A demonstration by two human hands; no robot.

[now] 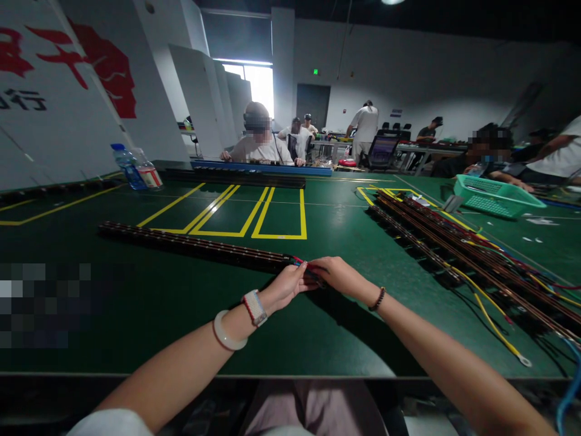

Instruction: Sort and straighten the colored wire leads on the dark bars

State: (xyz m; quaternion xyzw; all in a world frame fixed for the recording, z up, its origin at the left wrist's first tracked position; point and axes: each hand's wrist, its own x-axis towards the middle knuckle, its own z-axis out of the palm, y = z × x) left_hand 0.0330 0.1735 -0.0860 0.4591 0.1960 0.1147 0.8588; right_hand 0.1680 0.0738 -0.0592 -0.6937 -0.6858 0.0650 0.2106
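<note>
A long dark strip with rows of small parts lies across the green table, running from the left to the middle. At its near end short red wires stick out. My left hand pinches that end with closed fingers. My right hand meets it from the right, fingers closed on the same wired end. Both wrists hover just above the table surface.
A pile of similar strips with yellow, red and blue wires lies at the right. A green basket stands behind it. Two water bottles stand at the far left. Yellow lines mark the table. Other people sit and stand behind.
</note>
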